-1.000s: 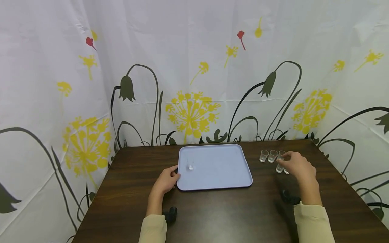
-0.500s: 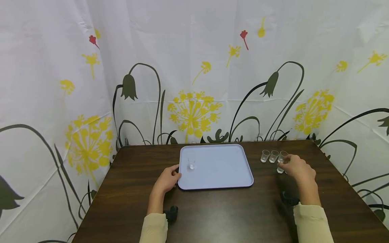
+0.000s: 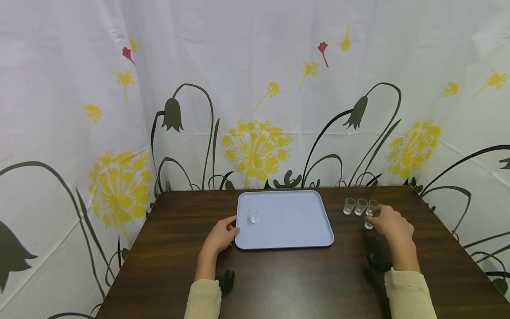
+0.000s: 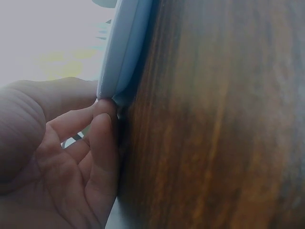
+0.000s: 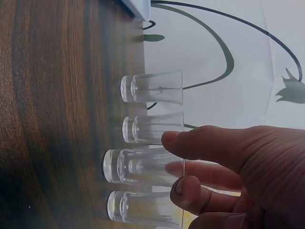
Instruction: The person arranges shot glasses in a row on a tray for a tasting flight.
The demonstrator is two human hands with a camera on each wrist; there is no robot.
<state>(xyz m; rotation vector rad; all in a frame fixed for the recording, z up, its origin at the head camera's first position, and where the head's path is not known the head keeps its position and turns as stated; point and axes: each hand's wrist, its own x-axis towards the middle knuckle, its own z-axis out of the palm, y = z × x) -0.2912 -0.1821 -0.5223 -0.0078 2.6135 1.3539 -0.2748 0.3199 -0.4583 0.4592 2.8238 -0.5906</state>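
On the brown table lies a pale blue tray (image 3: 287, 221) with one small clear shot glass (image 3: 253, 216) near its left side. My left hand (image 3: 220, 235) holds the tray's left edge, its thumb and fingertips at the rim (image 4: 116, 52) in the left wrist view. To the right of the tray, several upright shot glasses stand close together, three of them in a back row (image 3: 361, 207). My right hand (image 3: 392, 223) pinches the upper part of a front shot glass (image 5: 136, 165), thumb (image 5: 183, 142) on one side and fingers on the other. Another front glass (image 5: 138, 207) is hidden by the hand in the head view.
The dark wood table (image 3: 295, 283) runs back to a white curtain (image 3: 255, 66) printed with flowers. Black wrist cameras (image 3: 226, 280) sit under both wrists.
My right hand has come slightly lower onto the front shot glass and now covers the glass beside it. The left hand stays at the tray's edge. The head view has shifted a little.
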